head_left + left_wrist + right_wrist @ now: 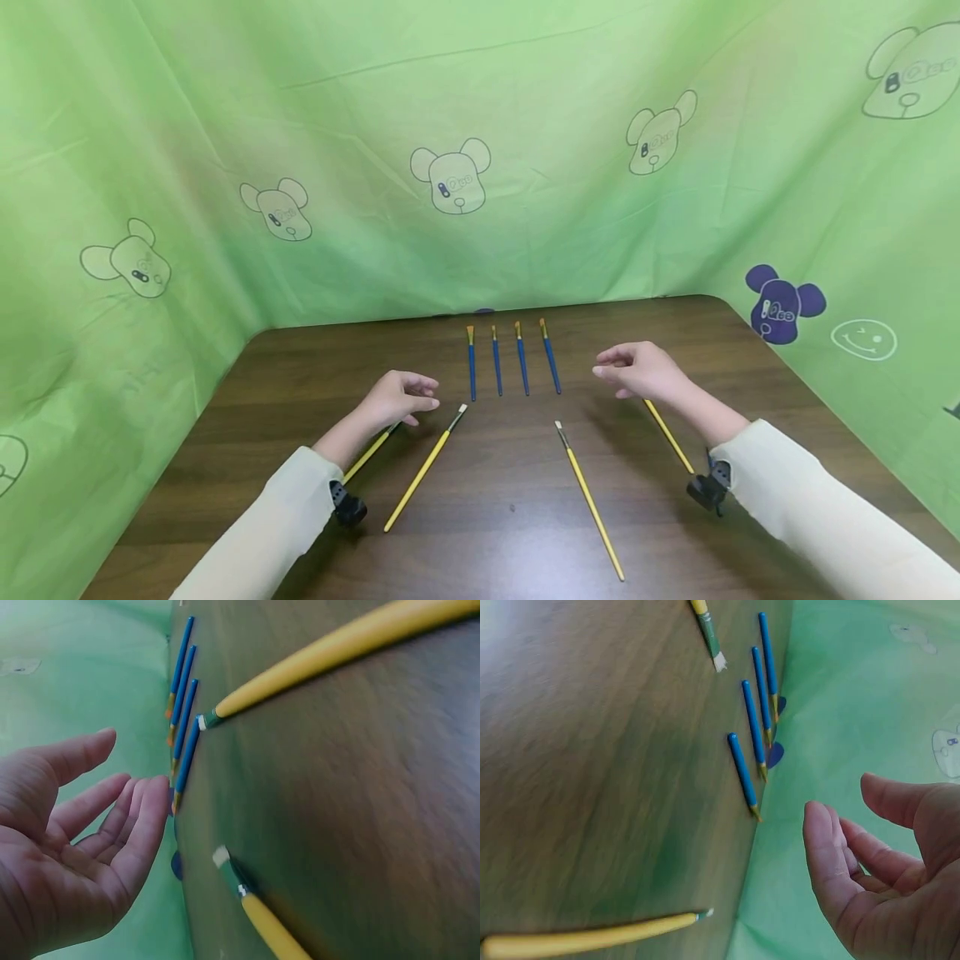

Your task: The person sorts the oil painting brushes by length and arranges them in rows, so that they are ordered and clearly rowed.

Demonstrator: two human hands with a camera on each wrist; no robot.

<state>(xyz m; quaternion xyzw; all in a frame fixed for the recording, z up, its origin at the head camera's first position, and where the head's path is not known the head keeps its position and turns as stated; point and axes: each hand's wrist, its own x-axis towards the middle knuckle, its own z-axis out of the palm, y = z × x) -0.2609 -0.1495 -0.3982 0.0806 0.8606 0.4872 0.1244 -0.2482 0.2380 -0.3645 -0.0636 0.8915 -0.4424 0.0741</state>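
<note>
Green cloth (555, 242) printed with bear-like heads was hung behind a brown, wood-grained tabletop (502, 467), on which eight slender paintbrushes were laid out. Four blue brushes (523, 367) were lined up side by side near the far edge, their golden-brown bristles turned toward the cloth; the leftmost was topped by the broadest tip, and the rightmost was slightly slanted. Nearer the person, yellow handles were displayed: the inner left brush (425, 468) and the inner right brush (590, 502) were angled with pale, blunt tips toward the row, while the outer left brush (369, 454) and the outer right brush (670, 436) were partly hidden in the head view. The left hand (393, 398) and the right hand (645, 373) were held above the tabletop, nothing grasped, fingers loosely bent and thumbs parted from them. Black devices (348, 503) were worn at both wrists.
</note>
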